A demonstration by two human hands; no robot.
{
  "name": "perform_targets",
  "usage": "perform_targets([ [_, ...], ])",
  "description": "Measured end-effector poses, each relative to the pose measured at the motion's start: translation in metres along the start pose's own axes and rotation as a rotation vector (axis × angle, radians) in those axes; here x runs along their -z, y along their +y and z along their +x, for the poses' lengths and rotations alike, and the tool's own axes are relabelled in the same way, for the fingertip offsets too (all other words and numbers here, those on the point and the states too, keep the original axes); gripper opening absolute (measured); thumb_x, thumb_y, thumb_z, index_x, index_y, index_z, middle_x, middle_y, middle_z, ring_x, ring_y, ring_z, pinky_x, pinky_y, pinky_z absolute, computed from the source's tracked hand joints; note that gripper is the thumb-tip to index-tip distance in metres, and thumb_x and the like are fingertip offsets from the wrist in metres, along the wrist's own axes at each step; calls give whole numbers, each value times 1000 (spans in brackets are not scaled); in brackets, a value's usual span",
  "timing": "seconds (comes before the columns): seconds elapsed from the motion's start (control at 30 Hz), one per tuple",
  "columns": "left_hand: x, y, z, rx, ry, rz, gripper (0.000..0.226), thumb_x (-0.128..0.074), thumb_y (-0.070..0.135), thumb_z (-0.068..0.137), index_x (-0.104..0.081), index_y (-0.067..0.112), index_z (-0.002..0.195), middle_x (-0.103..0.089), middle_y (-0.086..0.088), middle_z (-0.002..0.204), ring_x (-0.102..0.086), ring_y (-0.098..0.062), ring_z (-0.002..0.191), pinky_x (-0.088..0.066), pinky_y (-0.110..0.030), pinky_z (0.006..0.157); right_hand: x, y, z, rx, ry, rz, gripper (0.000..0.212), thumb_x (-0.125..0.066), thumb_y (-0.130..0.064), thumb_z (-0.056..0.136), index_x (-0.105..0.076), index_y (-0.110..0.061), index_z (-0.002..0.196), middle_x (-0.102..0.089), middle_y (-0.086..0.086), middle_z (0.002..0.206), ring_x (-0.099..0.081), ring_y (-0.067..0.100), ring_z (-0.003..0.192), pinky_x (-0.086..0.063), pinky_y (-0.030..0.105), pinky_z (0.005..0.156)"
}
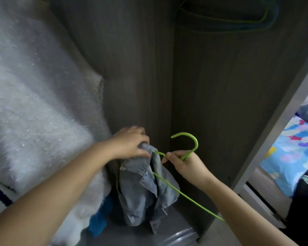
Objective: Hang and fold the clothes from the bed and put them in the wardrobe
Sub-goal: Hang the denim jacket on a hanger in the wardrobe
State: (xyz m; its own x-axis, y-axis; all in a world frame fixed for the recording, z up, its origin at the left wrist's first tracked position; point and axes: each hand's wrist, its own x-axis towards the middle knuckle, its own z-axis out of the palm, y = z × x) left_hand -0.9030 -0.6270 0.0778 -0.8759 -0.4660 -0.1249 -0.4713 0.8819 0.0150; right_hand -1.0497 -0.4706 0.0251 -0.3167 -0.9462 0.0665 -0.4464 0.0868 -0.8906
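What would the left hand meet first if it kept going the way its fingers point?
Probably the dark wardrobe wall behind it. The left hand grips the denim jacket and points into the wardrobe; depth is unclear.

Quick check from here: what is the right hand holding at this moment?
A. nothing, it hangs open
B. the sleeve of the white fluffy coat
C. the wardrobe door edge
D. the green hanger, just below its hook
D: the right hand grips the green hanger at the base of its hook, while the left hand holds the denim jacket onto it.
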Motion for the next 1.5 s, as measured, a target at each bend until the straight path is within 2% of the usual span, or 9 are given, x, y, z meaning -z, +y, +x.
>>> perform_targets([
  [0.17,-16,-9,5,26,69,-518,39,-63,51,83,-49,18,68,-44,11,60,-41,1,55,-34,-24,57,48,4,10,13,-58,139,15,-54,-11,95,-64,-14,106,-64,-8,68,-55,1,57,-43,13,57],
  [0.33,-8,-10,10,149,353,-734,36,-67,40,85,-53,15,64,-51,13,51,-45,5,49,-34,-19,51,87,68,-20,-90,725,-57,34,-47,8,88,-58,-24,92,-61,4,89,-57,23,81,-44,33,72],
  [0.4,-2,-6,13,165,355,-676,39,-68,43,84,-56,11,66,-51,10,54,-44,2,50,-33,-23,52,62,94,-34,-185,810,-66,40,-46,13,85,-53,-9,117,-53,15,116,-50,30,111,-40,39,95],
  [0.57,-11,5,19,291,388,-575,37,-65,38,86,-50,19,58,-50,9,56,-46,-3,54,-33,-25,52,-26,139,-35,-555,427,144,79,-55,-11,93,-3,-5,151,-14,14,158,-17,26,145,-17,32,116],
  [0.73,-19,7,7,293,399,-725,39,-68,41,84,-51,12,63,-47,3,58,-43,-7,55,-31,-28,56,-108,138,-28,-465,-191,62,86,-66,-43,81,-18,-22,149,-38,5,145,-43,21,129,-43,28,95],
  [0.9,-3,17,-36,150,227,-1190,49,-71,44,79,-57,-3,82,-54,-1,72,-52,-7,70,-41,-24,65,-125,129,0,-483,-91,-106,66,-57,-32,87,-29,-19,144,-41,11,138,-48,32,122,-44,40,98],
  [1.13,22,-7,-86,242,348,-1425,25,-79,45,63,-73,21,66,-67,6,63,-64,-2,58,-51,-15,55,-123,128,7,-112,-357,-120,51,-62,-24,84,-46,-21,133,-56,0,128,-53,18,118,-36,16,82],
  [1.33,22,-2,-89,239,357,-1416,16,-63,29,72,-69,25,57,-63,8,57,-59,0,52,-47,-13,52,-136,97,21,7,-159,44,55,-69,-33,80,-47,-26,130,-54,-12,120,-51,5,110,-42,24,91],
  [1.5,18,-4,-95,265,342,-1410,18,-72,26,77,-70,24,59,-66,6,62,-62,-3,57,-49,-16,56,-122,90,46,-129,80,-18,40,-50,1,82,-61,-15,117,-69,11,109,-64,28,103,-50,32,83],
])
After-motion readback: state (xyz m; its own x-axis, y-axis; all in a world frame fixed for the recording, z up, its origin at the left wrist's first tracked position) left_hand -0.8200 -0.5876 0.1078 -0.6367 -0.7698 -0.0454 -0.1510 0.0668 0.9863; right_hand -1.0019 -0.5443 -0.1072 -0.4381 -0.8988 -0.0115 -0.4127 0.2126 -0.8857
